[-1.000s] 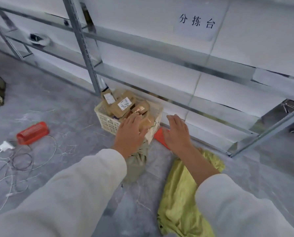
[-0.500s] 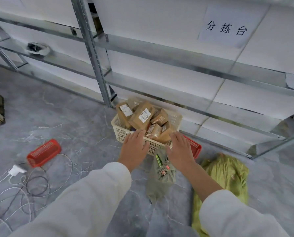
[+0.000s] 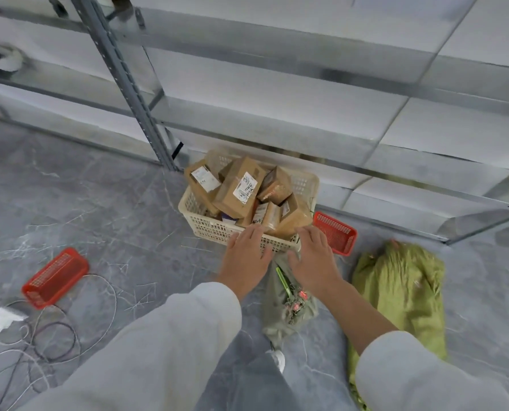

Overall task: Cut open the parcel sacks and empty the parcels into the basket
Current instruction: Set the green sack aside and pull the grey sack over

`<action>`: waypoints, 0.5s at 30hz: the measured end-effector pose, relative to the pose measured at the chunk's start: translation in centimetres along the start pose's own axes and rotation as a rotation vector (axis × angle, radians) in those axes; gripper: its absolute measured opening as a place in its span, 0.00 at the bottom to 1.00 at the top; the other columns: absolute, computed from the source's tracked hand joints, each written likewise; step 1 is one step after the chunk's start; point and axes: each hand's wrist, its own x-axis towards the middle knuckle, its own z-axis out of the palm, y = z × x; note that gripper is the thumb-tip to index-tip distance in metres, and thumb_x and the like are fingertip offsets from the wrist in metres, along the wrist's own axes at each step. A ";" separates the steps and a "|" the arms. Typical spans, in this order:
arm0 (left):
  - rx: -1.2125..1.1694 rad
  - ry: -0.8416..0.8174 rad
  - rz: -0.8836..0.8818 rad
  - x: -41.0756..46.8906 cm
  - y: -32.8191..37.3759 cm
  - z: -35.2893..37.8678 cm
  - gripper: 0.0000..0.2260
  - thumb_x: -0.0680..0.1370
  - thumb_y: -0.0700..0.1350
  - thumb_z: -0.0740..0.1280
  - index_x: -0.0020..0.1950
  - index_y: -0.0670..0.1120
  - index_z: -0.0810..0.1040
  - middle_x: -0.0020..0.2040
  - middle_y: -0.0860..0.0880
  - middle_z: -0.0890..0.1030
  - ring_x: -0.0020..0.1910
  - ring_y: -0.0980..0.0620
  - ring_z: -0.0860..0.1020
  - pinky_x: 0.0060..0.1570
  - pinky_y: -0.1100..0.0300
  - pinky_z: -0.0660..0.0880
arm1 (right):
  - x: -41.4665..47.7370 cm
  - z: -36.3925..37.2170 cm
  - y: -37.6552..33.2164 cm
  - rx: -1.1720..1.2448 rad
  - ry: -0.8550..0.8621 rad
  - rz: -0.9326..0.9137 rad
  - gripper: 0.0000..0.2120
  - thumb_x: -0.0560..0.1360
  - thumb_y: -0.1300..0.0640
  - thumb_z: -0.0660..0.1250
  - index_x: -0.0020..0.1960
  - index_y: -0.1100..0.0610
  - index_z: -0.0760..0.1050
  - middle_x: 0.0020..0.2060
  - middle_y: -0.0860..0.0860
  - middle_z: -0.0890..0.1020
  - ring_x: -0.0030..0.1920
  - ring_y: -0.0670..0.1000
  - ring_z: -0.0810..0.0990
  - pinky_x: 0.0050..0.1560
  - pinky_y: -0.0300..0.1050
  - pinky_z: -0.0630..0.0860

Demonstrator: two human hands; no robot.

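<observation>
Plastic basket (image 3: 206, 226) seems stiff, heavy with parcels (image 3: 238, 185); we'd grip its rim, our left hand (image 3: 244, 253) and right hand (image 3: 312, 256) flat, empty

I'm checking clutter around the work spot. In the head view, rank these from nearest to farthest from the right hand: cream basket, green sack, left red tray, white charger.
1. Cream basket, at the right hand fingertips.
2. Green sack, just to its right.
3. Left red tray, far left.
4. White charger, at the left edge.

Shipping labels (image 3: 245, 187) on the parcels (image 3: 277, 185) are too blurred to read.
</observation>
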 end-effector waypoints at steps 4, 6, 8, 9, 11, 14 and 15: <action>0.019 -0.032 0.016 4.1 -2.4 2.4 0.18 0.81 0.49 0.58 0.70 0.46 0.67 0.69 0.50 0.71 0.69 0.51 0.67 0.72 0.50 0.59 | 3.9 2.9 1.9 0.000 -0.050 0.094 0.24 0.78 0.54 0.60 0.72 0.58 0.62 0.68 0.54 0.65 0.70 0.54 0.60 0.71 0.49 0.58; 0.031 -0.064 0.021 5.8 -4.1 3.8 0.18 0.82 0.49 0.58 0.71 0.47 0.66 0.70 0.50 0.71 0.70 0.51 0.67 0.72 0.50 0.59 | 5.4 4.7 2.9 0.005 -0.076 0.140 0.23 0.79 0.54 0.59 0.72 0.59 0.61 0.68 0.54 0.65 0.70 0.54 0.60 0.71 0.50 0.59; 0.031 -0.088 0.029 6.8 -5.8 5.1 0.19 0.82 0.49 0.57 0.72 0.48 0.65 0.71 0.50 0.70 0.71 0.52 0.66 0.72 0.48 0.60 | 6.2 7.0 3.6 0.002 -0.092 0.173 0.22 0.79 0.55 0.58 0.71 0.59 0.62 0.67 0.55 0.66 0.69 0.54 0.62 0.69 0.51 0.62; 0.029 -0.102 0.040 7.3 -6.7 5.8 0.19 0.82 0.48 0.57 0.73 0.48 0.65 0.71 0.51 0.71 0.71 0.52 0.66 0.72 0.48 0.60 | 6.5 8.1 3.9 0.006 -0.102 0.198 0.21 0.79 0.55 0.58 0.70 0.59 0.63 0.66 0.55 0.67 0.68 0.55 0.63 0.69 0.51 0.63; 0.041 -0.132 0.087 8.5 -8.6 7.2 0.19 0.81 0.48 0.58 0.73 0.47 0.65 0.70 0.51 0.71 0.70 0.53 0.67 0.71 0.49 0.61 | 7.1 10.8 4.3 0.034 -0.123 0.255 0.21 0.79 0.56 0.59 0.70 0.59 0.64 0.66 0.56 0.67 0.67 0.56 0.64 0.68 0.53 0.64; 0.067 -0.156 0.132 9.7 -11.1 8.7 0.18 0.81 0.47 0.58 0.71 0.46 0.67 0.68 0.50 0.73 0.68 0.51 0.69 0.71 0.51 0.61 | 8.0 13.9 5.0 0.060 -0.198 0.312 0.18 0.79 0.58 0.58 0.67 0.63 0.67 0.64 0.58 0.69 0.65 0.58 0.66 0.67 0.52 0.65; 0.068 -0.173 0.158 9.9 -12.0 9.4 0.18 0.81 0.47 0.59 0.71 0.46 0.67 0.67 0.49 0.74 0.67 0.51 0.69 0.71 0.53 0.60 | 8.2 15.1 5.2 0.062 -0.226 0.335 0.16 0.79 0.58 0.57 0.65 0.63 0.68 0.63 0.59 0.69 0.65 0.58 0.66 0.66 0.51 0.65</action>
